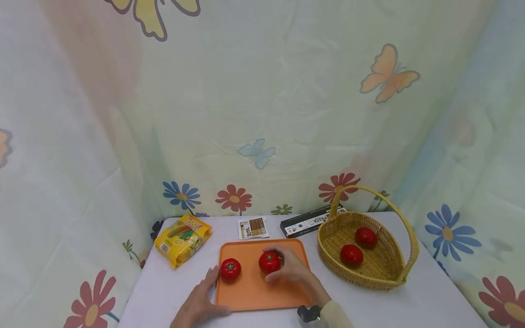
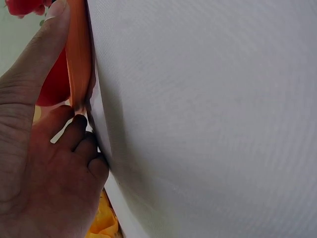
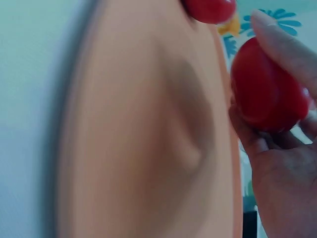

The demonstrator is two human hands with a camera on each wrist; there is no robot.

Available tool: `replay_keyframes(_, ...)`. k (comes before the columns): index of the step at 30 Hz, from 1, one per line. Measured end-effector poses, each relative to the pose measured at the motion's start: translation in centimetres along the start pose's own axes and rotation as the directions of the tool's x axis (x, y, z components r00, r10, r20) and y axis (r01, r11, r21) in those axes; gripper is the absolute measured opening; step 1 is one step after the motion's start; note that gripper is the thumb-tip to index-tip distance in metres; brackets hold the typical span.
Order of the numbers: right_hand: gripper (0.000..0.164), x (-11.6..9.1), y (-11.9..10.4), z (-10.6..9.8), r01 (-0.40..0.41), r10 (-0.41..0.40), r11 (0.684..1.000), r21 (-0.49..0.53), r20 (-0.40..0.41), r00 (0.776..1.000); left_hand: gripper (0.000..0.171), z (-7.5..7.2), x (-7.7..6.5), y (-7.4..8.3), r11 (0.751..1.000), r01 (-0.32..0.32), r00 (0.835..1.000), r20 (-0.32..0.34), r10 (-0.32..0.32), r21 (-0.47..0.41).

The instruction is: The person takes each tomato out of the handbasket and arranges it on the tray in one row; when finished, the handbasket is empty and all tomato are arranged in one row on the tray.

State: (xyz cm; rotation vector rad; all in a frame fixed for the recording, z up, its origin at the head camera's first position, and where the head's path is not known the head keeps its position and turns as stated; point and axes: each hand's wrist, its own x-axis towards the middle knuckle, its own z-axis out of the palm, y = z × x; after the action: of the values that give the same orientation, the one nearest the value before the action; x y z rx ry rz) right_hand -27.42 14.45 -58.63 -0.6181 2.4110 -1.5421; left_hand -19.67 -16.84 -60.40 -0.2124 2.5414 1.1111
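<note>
In the head view, my right hand holds a red tomato with a green top over the orange tray. Thumb and fingers wrap the tomato in the right wrist view, with a gap between it and the tray. Another tomato sits near the tray's left edge. Beside it, my left hand touches the tray's near left corner, its fingers along the left side and its thumb along the front. The left wrist view shows the thumb and fingertips at the tray's rim.
Right of the tray stands a yellow wicker basket with a tall handle and two red tomatoes inside. A black pasta box and a small white-and-brown packet lie behind the tray. A yellow bag is at the back left.
</note>
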Motion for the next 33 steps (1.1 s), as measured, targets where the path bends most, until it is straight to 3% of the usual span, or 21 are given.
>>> replay_keyframes(7,0.067,0.3,-0.5,2.1,0.044,-0.044,0.997,-0.062,0.012,0.999,0.134,0.0,-0.2,-0.1,1.000,0.008,1.000,-0.003,-0.008,-0.021)
replay_keyframes(14,0.070,0.6,-0.4,3.5,0.024,-0.024,1.000,-0.017,0.004,1.000,0.134,0.1,-0.2,-0.2,1.000,0.015,1.000,-0.008,-0.016,-0.024)
replay_keyframes(33,0.071,1.1,0.0,5.3,0.052,-0.051,0.999,0.006,-0.033,0.998,0.133,0.0,-0.2,-0.2,1.000,-0.011,1.000,-0.012,0.011,-0.004)
